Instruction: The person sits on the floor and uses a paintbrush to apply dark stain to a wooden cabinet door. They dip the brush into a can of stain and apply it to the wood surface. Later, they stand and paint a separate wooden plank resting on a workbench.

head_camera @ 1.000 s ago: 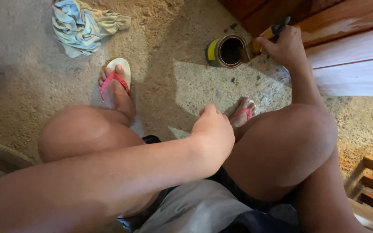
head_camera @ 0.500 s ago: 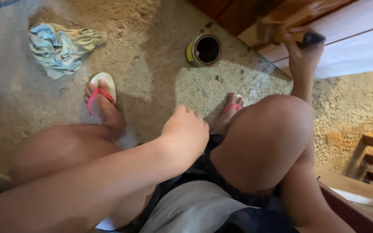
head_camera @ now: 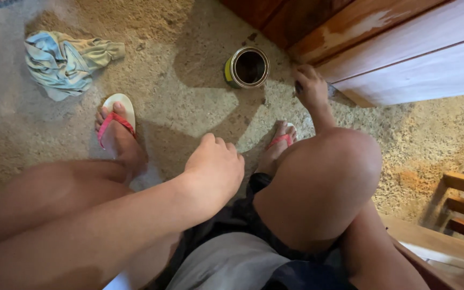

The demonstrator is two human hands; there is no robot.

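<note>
Tin (head_camera: 248, 67) sits open on the floor (head_camera: 189, 107) just beside the wooden panel (head_camera: 404, 59), within reach of the right hand (head_camera: 311, 88), whose grip closes on something dark, hard to identify. Left hand (head_camera: 214, 169) hangs loosely curled, empty, over the knees.

Right hand (head_camera: 311, 88) beside open tin (head_camera: 247, 67)

Speckled sandy floor (head_camera: 189, 96), reddish wooden boards (head_camera: 404, 59) at upper right.

one head view; looks steeply down, close over knees (head_camera: 318, 182)
</note>
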